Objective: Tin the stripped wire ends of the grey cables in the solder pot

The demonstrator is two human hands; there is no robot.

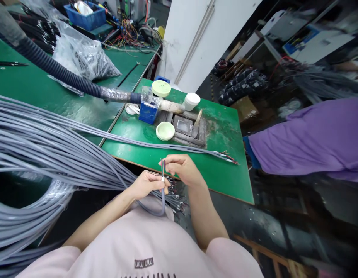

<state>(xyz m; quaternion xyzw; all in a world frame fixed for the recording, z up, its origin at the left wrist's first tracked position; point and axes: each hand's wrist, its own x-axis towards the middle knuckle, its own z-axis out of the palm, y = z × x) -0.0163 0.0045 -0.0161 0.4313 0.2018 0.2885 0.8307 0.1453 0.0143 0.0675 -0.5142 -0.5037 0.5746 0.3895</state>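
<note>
Near my chest, my left hand (152,183) pinches a grey cable (163,199) just below its stripped end. Several thin coloured wires (162,166), red and blue among them, stick up from a white band on the cable. My right hand (180,166) has its thumb and index finger closed around the tips of these wires. Behind my hands, a few grey cables (155,145) lie across the green table (225,175), their stripped ends towards the right. More cable ends (177,199) hang below the table edge, partly hidden by my hands.
A large bundle of grey cables (65,154) fills the left side. On the table are a soldering pot (184,125), a pale green dish (165,131), a white tub (192,101) and a ribbed hose (71,83). A person in a purple garment (309,139) is at the right.
</note>
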